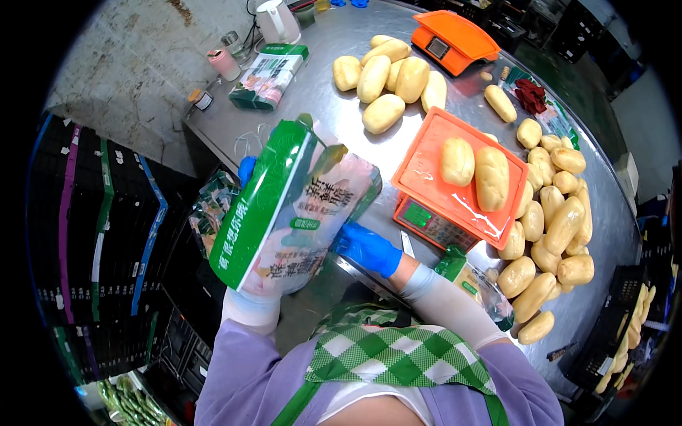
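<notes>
A green and clear printed plastic bag (302,213) is held tilted in front of me, over the table's near left edge. My left hand (247,170) is mostly hidden behind it; only a bit of blue glove shows at the bag's far left side. My blue-gloved right hand (369,248) is closed on the bag's right edge, its fingertips partly hidden. To the right, an orange-topped scale (440,206) carries two pale yellow peeled roots (474,170), perhaps lotus root. Beside my right forearm lies another printed bag (472,284). A knife blade (407,243) shows near my right wrist.
Peeled roots are heaped along the right (550,213) and far middle (391,78) of the metal table (320,92). A second orange scale (455,42) stands behind. A stack of printed bags (270,74) lies far left. Black crates (99,227) rise at left.
</notes>
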Tool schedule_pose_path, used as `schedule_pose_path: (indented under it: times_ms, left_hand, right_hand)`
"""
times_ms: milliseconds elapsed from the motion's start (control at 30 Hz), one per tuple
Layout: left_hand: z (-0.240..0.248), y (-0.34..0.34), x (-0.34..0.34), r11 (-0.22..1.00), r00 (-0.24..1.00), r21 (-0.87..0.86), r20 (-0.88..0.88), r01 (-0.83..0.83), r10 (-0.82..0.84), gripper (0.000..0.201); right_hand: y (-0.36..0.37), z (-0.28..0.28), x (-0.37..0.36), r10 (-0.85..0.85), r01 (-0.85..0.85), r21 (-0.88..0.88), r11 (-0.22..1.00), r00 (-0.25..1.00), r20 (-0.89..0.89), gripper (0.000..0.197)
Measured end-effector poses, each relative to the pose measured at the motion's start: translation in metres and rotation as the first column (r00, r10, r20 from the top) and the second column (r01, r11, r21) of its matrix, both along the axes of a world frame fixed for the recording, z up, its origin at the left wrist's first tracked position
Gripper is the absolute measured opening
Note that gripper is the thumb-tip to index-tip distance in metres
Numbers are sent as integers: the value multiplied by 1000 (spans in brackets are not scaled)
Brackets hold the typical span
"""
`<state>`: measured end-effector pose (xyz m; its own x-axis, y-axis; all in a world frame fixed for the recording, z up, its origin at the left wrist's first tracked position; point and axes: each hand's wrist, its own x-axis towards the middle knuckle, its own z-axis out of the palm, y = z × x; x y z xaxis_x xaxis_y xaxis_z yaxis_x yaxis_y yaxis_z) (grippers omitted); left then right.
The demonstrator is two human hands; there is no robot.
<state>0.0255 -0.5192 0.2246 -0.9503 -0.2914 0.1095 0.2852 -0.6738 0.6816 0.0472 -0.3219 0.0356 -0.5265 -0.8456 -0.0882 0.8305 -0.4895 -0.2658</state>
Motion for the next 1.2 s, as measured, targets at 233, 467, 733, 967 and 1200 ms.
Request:
schedule_pose_path:
  times_ms: [233,467,733,967,1200]
  left_hand:
    - [17,-51,-26,962,955,207,202,175,-217,22]
    - [-111,-142,5,415,782,-836,-28,-360,623,29]
    - [-157,63,37,23,980,-991,135,133,148,39]
    - [-195,58,31,23,952,-998,67,63,299,17]
    - [-196,36,27,240,893,-939,315,245,322,18]
  right_hand:
    - [33,26,-13,-164,176,357,917,984,-63,30]
    - [19,0,-22,-333,315,559,767,940,-73,25]
    - [14,-17,-14,-262,236,668,705,963,-62,26]
    - [28,-35,-11,-209,203,739,643,974,-85,24]
    - [73,43,4,-80,438,692,574,871,-485,34]
